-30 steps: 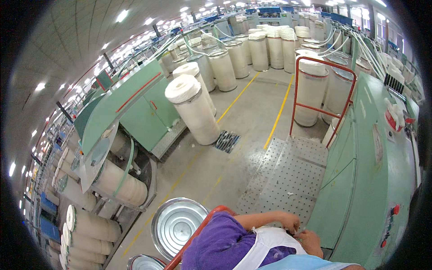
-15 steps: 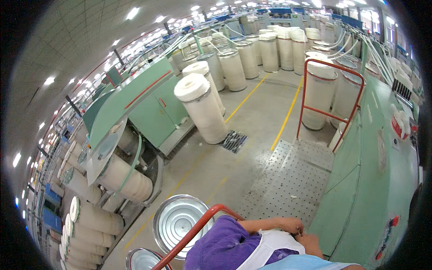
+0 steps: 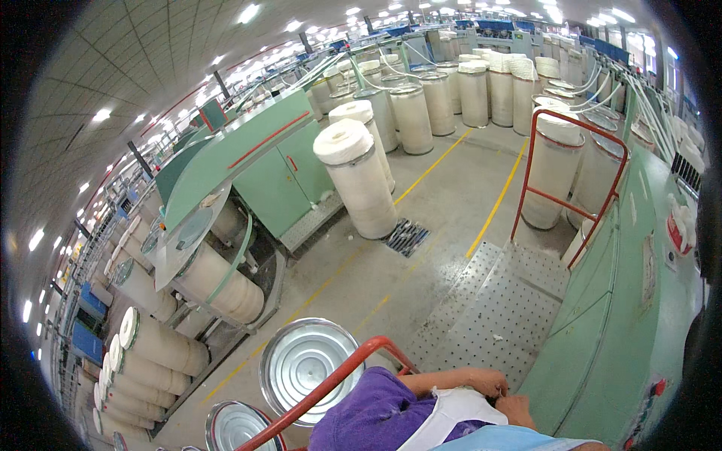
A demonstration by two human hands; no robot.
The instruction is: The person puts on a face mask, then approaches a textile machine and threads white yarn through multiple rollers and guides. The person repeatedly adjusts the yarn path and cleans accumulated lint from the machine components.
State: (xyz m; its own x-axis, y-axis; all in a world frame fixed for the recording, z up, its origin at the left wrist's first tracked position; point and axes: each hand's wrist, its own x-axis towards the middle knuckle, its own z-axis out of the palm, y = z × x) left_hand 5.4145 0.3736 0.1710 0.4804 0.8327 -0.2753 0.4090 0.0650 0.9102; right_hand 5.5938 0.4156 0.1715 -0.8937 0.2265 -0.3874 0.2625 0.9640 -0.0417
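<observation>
My left hand [image 3: 492,382] is closed, at the end of a bare forearm below a purple sleeve [image 3: 368,410]. Close against it is my right hand [image 3: 516,410], its fingers also curled in. The two meet in front of my body, above a white cloth garment [image 3: 455,413] and a light blue cloth [image 3: 519,440]. A small dark spot shows between the fingertips; I cannot make out what they hold, if anything. Under both hands lies a perforated metal platform [image 3: 511,301]. Beside my left arm rises a red handrail [image 3: 323,395].
A green machine [image 3: 602,331] flanks my right, with another red rail [image 3: 553,192] at the platform's far end. Metal-lidded cans [image 3: 308,368] stand at lower left. A tall can [image 3: 361,192] of white sliver stands by a floor grate [image 3: 408,237] and a green cabinet [image 3: 278,169].
The view has turned a little, so the surroundings appear shifted to the right. My hands stay together in front of me, with only a slight change in finger position.
</observation>
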